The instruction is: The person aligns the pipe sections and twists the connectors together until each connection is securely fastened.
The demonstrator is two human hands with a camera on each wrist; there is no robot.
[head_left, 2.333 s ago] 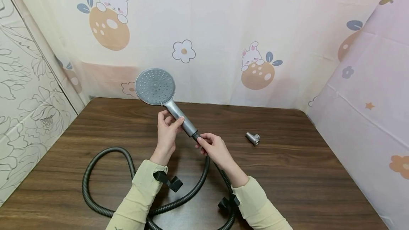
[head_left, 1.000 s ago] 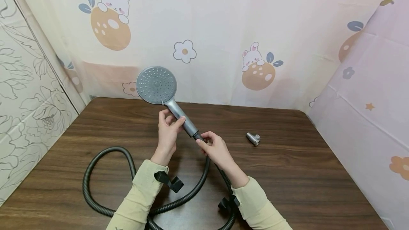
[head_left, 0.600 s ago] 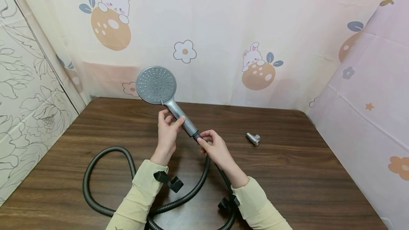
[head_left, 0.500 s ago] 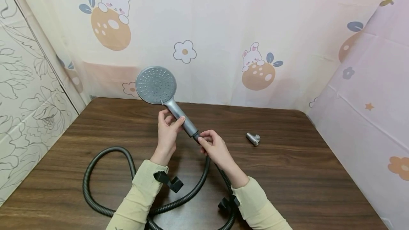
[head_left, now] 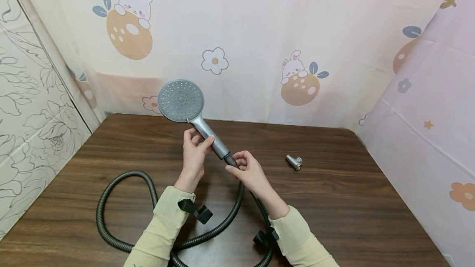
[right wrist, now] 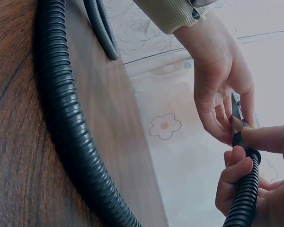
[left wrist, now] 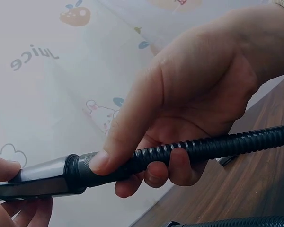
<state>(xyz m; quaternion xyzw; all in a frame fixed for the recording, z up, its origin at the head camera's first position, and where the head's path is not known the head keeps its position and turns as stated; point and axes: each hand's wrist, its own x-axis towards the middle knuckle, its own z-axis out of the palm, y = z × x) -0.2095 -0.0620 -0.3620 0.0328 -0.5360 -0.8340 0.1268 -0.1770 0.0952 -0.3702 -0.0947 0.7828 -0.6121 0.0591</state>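
My left hand [head_left: 193,153] grips the handle of a grey shower head [head_left: 181,100] whose round nozzle face is turned toward me. The handle slants down to the right and meets the dark end nut [head_left: 229,159] of a black ribbed shower hose [head_left: 222,223]. At that joint my right hand [head_left: 250,172] holds the hose end. The left wrist view shows the right thumb [left wrist: 100,161] lying on the knurled nut, with the other fingers curled beneath the hose. In the right wrist view both hands are close together at the joint.
A small chrome fitting [head_left: 294,162] lies on the brown wooden table [head_left: 356,201], right of the hands. The rest of the hose loops across the table at left and front, partly under the forearms. A printed cloth backdrop [head_left: 252,24] stands behind the table's far edge.
My right thumb has shifted back along the hose end, so more of the dark nut shows. The shower head has dipped very slightly; the left hand keeps its grip.
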